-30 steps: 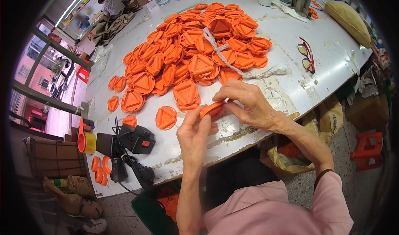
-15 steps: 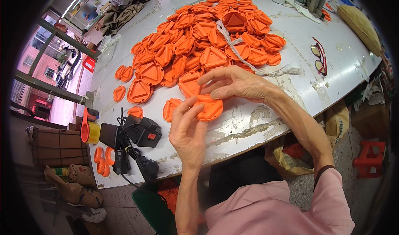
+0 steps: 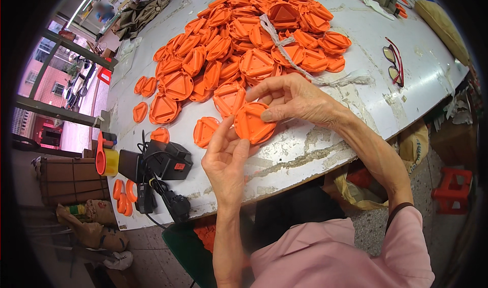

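Between my two hands is a round orange plastic disc with a raised triangle on its face, tilted up above the table. My left hand grips its lower left edge with thumb and fingers. On the upper right edge, my right hand pinches it, with the thumb on the face and the fingers behind. One similar orange disc lies just left of my hands, and another orange disc lies just beyond them. A large heap of such discs spreads behind.
A grey-white cord lies across the heap. Glasses rest at the right. Black power adapters, orange rings and a yellow tape roll sit at the left of the worn table. A red stool stands on the floor.
The disc has been tilted up, so its face shows more fully. My left hand has shifted slightly left and down, its thumb now at the disc's edge. The view has moved a little.
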Tool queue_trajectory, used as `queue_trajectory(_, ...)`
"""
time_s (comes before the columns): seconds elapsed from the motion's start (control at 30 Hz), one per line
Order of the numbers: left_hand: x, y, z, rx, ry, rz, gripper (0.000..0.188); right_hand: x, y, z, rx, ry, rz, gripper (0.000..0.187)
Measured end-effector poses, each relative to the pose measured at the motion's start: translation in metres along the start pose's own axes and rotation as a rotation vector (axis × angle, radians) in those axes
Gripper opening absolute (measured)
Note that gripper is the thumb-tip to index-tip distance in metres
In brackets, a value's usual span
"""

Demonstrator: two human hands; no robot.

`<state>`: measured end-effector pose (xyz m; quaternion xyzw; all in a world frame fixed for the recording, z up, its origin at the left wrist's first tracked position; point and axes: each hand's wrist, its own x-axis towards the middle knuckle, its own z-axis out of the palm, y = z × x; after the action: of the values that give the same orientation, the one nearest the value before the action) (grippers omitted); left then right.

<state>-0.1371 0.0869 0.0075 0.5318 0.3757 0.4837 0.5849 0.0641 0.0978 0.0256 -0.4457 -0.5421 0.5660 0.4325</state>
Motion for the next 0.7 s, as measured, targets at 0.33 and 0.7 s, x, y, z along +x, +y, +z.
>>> queue_trajectory(0.33,-0.0003,0.0014,-0.0019,-0.016,0.032,-0.015,0.044,-0.0010,-0.0009,-0.0020,0.156,-0.085,0.055,0.038)
queue_trajectory(0.7,-0.0001,-0.0051,-0.0069,-0.012,0.021,-0.005,0.048,0.0012,0.0041,-0.0008,0.184,-0.045,0.027,0.039)
